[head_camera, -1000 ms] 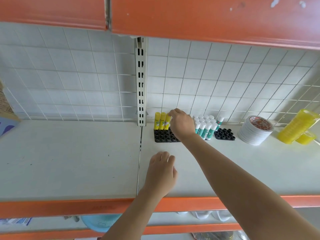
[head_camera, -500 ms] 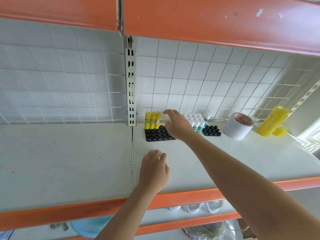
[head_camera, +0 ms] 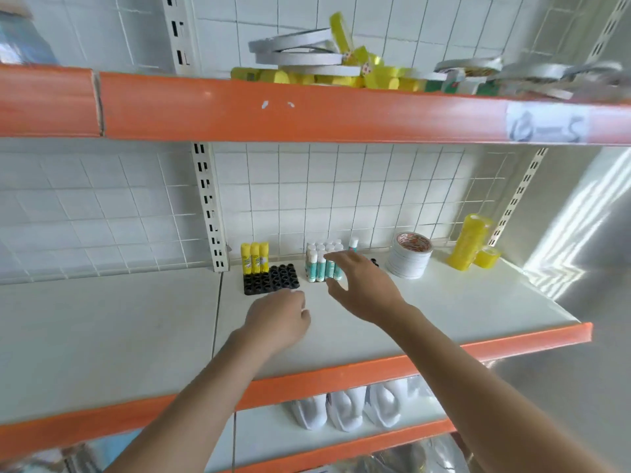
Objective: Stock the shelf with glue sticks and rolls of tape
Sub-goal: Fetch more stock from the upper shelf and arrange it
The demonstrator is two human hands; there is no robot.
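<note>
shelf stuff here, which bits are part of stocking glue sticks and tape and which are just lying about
Part of the job:
yellow glue sticks in the black holder tray
teal glue sticks
stack of white tape rolls
yellow tape rolls
pile of tape and glue on the upper shelf

Just lying about:
white bottles on the lower shelf
paper label on the orange shelf edge

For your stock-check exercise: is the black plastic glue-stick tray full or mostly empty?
Mostly empty: the black plastic glue-stick tray holds three yellow glue sticks in its back row; its other sockets show open.
</note>
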